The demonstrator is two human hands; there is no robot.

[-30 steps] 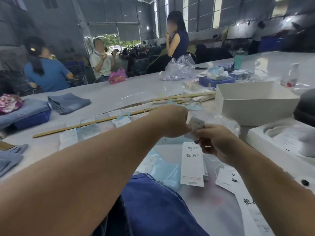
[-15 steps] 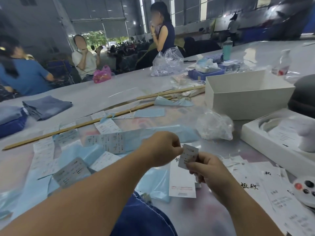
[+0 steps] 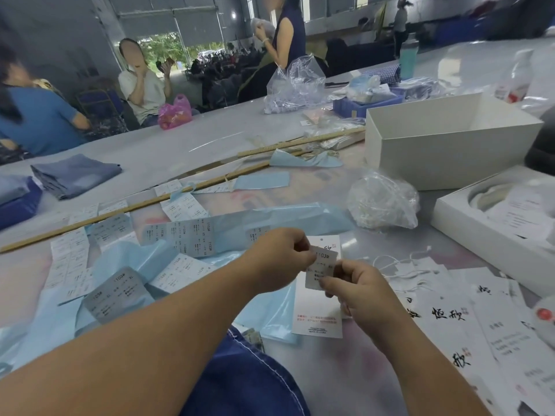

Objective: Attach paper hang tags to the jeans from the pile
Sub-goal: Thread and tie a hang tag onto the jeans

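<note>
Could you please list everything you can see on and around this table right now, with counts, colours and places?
Small grey printed label: one, pinched between both hands.
White paper hang tags: several, white, under the hands and at right.
Light blue backing sheets: several, centre.
Dark blue jeans: one, bottom edge.
Folded grey-blue jeans: one stack, left.
Long wooden sticks: at least two, across the table.
Open white cardboard box: one, right.
Crumpled clear plastic bag: one, centre-right.
Left hand: pinches the label's top.
Right hand: pinches its lower edge.

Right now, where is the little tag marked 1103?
In the head view, just right of centre, the small tag is pinched between the left hand and right hand, above a longer white hang tag.
</note>
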